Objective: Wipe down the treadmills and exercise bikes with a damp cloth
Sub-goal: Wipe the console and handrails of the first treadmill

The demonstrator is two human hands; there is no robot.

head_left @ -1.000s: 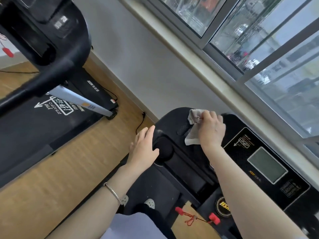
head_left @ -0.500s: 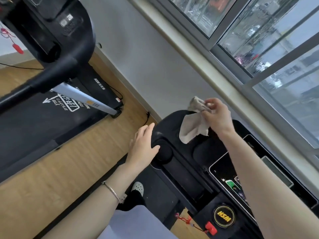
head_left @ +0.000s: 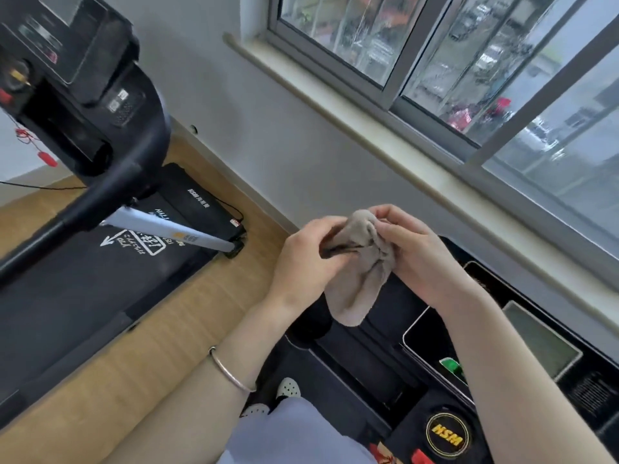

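Crumpled beige-grey cloth (head_left: 360,272); glossy black plastic treadmill console (head_left: 355,360) (round badge (head_left: 447,437) lettered yellow); pale wood-grain plank floor (head_left: 117,380).

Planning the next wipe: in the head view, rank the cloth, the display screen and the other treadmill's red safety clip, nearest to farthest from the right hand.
1. cloth: gripped in the right hand.
2. display screen: lower right.
3. red safety clip: far left, hanging from the other treadmill.

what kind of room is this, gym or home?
Probably a small gym or workout room; public or private, cannot tell. Two treadmills side by side: the near console, a second treadmill on its left, on a wood floor under a window. The left hand and right hand grip a cloth.
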